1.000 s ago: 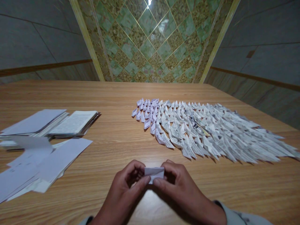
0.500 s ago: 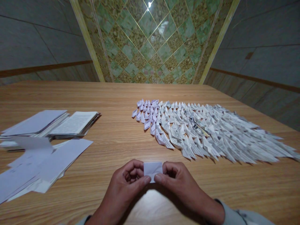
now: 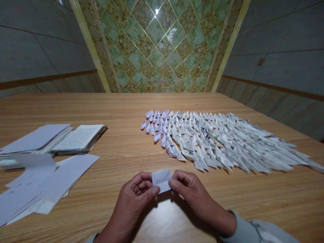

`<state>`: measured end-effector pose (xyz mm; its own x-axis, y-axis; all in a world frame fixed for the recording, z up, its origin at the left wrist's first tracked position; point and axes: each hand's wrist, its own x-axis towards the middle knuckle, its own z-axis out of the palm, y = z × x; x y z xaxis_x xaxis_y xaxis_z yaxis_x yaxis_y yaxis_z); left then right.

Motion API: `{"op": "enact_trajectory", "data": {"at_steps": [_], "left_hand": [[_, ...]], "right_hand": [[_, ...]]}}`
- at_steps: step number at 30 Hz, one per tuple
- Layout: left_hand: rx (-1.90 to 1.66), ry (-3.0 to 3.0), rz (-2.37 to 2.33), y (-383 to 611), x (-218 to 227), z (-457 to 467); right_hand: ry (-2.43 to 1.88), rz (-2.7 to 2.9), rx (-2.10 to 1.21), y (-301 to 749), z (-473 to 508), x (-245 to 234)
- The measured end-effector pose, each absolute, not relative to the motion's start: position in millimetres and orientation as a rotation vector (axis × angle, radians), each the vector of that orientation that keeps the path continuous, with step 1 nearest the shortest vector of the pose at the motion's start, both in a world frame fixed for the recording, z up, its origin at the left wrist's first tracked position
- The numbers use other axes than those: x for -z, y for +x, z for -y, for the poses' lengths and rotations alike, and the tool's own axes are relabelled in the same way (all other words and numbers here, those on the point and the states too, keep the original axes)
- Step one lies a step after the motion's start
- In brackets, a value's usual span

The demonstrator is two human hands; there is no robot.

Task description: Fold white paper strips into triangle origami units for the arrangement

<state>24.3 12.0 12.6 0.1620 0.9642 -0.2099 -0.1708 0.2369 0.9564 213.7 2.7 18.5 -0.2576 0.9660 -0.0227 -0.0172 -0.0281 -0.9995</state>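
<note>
A small folded piece of white paper (image 3: 161, 179) is pinched between both hands just above the wooden table (image 3: 126, 108), near its front edge. My left hand (image 3: 135, 199) grips the paper's left end with thumb and curled fingers. My right hand (image 3: 193, 194) pinches its right end the same way. Beyond the hands, a wide spread of many small folded white paper pieces (image 3: 215, 141) lies in rows across the table's right half.
Loose white sheets (image 3: 45, 179) lie at the left front. Behind them sits a stack of papers and an open printed booklet (image 3: 78, 136). A green patterned tiled wall (image 3: 162, 44) rises past the far edge of the table.
Both hands have lifted the folded paper slightly and turned it; it now tilts, with more of its face showing. The view has shifted a little downward.
</note>
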Motion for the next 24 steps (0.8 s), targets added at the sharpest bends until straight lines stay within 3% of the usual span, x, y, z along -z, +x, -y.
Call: {"op": "enact_trajectory", "data": {"at_steps": [18, 24], "left_hand": [[-0.893, 1.110, -1.057, 25, -3, -7], [-0.817, 1.131, -1.050, 26, -6, -4]], "right_hand": [[-1.044, 1.328, -1.408, 208, -1, -16], [-1.079, 1.367, -1.264, 211, -2, -17]]}}
